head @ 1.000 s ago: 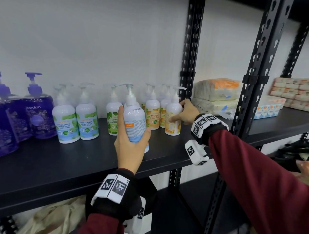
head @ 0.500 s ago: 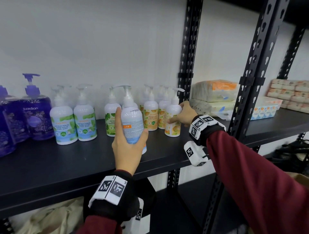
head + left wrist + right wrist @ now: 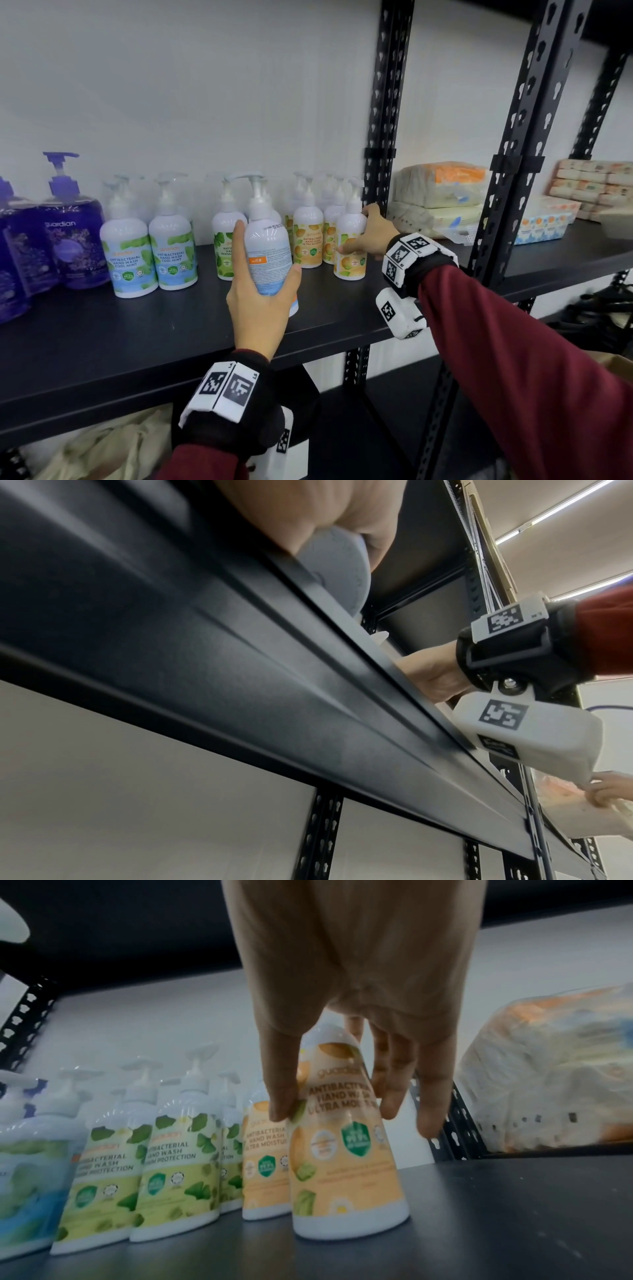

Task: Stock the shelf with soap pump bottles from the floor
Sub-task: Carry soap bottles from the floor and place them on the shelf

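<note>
Held bottle (image 3: 269,250) nearer green-label bottles (image 3: 224,250)

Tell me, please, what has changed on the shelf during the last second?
Nothing visibly moved. The left hand still holds the pump bottle at the front of the shelf, and the right hand still grips the front orange bottle, which stands on the shelf. No bottle was let go.

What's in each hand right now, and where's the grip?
Left hand grips a white pump bottle around its lower body. Right hand holds the orange-label bottle by its upper body.
</note>
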A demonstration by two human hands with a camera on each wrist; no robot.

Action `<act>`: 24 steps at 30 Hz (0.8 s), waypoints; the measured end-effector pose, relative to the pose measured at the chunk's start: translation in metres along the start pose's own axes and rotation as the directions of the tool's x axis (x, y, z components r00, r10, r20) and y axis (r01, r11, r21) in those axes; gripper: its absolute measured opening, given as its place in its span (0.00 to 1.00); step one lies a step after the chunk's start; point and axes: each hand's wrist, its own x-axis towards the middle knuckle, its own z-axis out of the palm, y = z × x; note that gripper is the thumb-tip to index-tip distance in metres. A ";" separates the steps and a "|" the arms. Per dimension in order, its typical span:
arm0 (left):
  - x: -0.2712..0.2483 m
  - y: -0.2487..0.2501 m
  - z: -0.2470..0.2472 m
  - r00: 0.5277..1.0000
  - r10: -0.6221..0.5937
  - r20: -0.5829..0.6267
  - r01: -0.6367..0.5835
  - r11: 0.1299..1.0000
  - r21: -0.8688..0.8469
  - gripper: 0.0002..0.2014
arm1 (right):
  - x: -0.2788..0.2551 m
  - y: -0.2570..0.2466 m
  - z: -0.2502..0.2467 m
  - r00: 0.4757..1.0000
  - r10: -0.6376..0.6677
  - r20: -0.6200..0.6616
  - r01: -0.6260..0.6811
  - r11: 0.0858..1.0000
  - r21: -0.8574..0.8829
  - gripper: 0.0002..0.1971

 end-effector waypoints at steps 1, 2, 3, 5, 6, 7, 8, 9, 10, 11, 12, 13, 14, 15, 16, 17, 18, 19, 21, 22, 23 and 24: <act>0.000 0.000 0.000 1.000 0.001 0.000 -0.001 1.000 0.003 0.43 | 0.001 -0.001 0.000 1.000 -0.002 0.010 0.002 1.000 -0.002 0.45; 0.000 0.000 -0.001 1.000 0.003 0.000 -0.003 1.000 0.006 0.43 | 0.003 -0.001 -0.001 1.000 -0.003 0.024 0.003 1.000 0.016 0.47; 0.000 0.000 -0.001 1.000 0.004 -0.001 -0.004 1.000 0.007 0.43 | 0.004 -0.001 -0.001 0.999 -0.004 0.037 0.003 0.999 0.039 0.47; 0.000 0.001 0.000 1.000 0.001 -0.002 -0.001 1.000 0.011 0.44 | 0.005 0.000 -0.004 0.999 -0.014 0.044 0.012 0.999 0.048 0.44; 0.000 0.001 0.000 1.000 0.000 -0.002 0.000 1.000 0.011 0.44 | 0.005 0.000 -0.004 0.999 -0.015 0.036 0.013 0.999 0.037 0.41; 0.000 0.001 0.001 1.000 -0.001 -0.002 0.001 1.000 0.012 0.44 | 0.005 0.000 -0.004 1.000 -0.012 0.025 0.011 1.000 0.026 0.40; 0.000 0.002 0.001 1.000 -0.002 -0.002 0.002 1.000 0.012 0.43 | 0.006 0.000 -0.003 1.000 -0.006 0.009 0.006 1.000 0.019 0.41; 0.000 0.002 0.001 1.000 -0.002 -0.005 0.002 1.000 0.012 0.43 | 0.006 -0.001 -0.002 1.000 0.000 -0.008 0.000 1.000 0.014 0.41; 0.000 0.002 0.001 1.000 -0.002 -0.006 0.002 1.000 0.011 0.43 | 0.007 -0.001 -0.001 1.000 0.005 -0.027 -0.005 1.000 0.007 0.42; 0.000 0.002 0.001 1.000 -0.001 -0.006 0.001 1.000 0.011 0.43 | 0.007 -0.002 0.001 0.999 0.009 -0.042 -0.009 1.000 -0.001 0.41; 0.000 0.002 0.001 1.000 0.001 -0.005 -0.001 1.000 0.012 0.43 | 0.007 -0.003 0.002 0.998 0.010 -0.055 -0.011 1.000 -0.004 0.41; 0.000 0.002 0.001 1.000 0.002 -0.004 -0.002 1.000 0.010 0.43 | 0.007 -0.003 0.003 0.998 0.012 -0.062 -0.012 1.000 -0.002 0.41; 0.000 0.001 0.001 1.000 0.003 -0.002 -0.003 1.000 0.009 0.43 | 0.007 -0.003 0.004 0.998 0.014 -0.062 -0.013 1.000 0.002 0.40; 0.000 0.002 0.001 1.000 0.004 0.000 -0.004 1.000 0.008 0.43 | 0.007 -0.003 0.004 0.998 0.015 -0.053 -0.014 1.000 0.010 0.40; -0.001 0.002 0.001 1.000 0.004 0.003 -0.004 1.000 0.008 0.43 | 0.007 -0.002 0.002 0.999 0.018 -0.036 -0.017 0.999 0.027 0.41; -0.001 0.002 0.001 1.000 0.004 0.004 -0.004 1.000 0.009 0.43 | 0.008 0.000 0.000 1.000 0.025 -0.014 -0.025 0.998 0.062 0.42; -0.001 0.003 0.001 1.000 0.004 0.003 -0.004 1.000 0.010 0.43 | 0.008 0.001 -0.004 0.999 0.042 0.001 -0.042 0.993 0.114 0.43; -0.001 0.003 0.001 1.000 0.003 0.003 -0.003 1.000 0.010 0.43 | 0.008 0.002 -0.008 0.998 0.061 0.005 -0.061 0.982 0.177 0.43; -0.001 0.003 0.001 1.000 0.004 0.001 -0.004 1.000 0.013 0.43 | 0.007 0.004 -0.018 0.996 0.089 -0.001 -0.085 0.954 0.289 0.41; -0.001 0.003 0.001 1.000 0.003 0.000 -0.003 1.000 0.016 0.43 | 0.007 0.005 -0.021 0.996 0.089 0.012 -0.088 0.943 0.322 0.39; -0.001 0.003 0.001 1.000 0.001 0.000 -0.001 1.000 0.017 0.43 | 0.006 0.005 -0.024 0.996 0.081 0.039 -0.089 0.938 0.335 0.37; -0.001 0.003 0.001 1.000 -0.001 0.000 0.001 1.000 0.019 0.43 | 0.005 0.005 -0.024 0.995 0.071 0.071 -0.091 0.940 0.329 0.36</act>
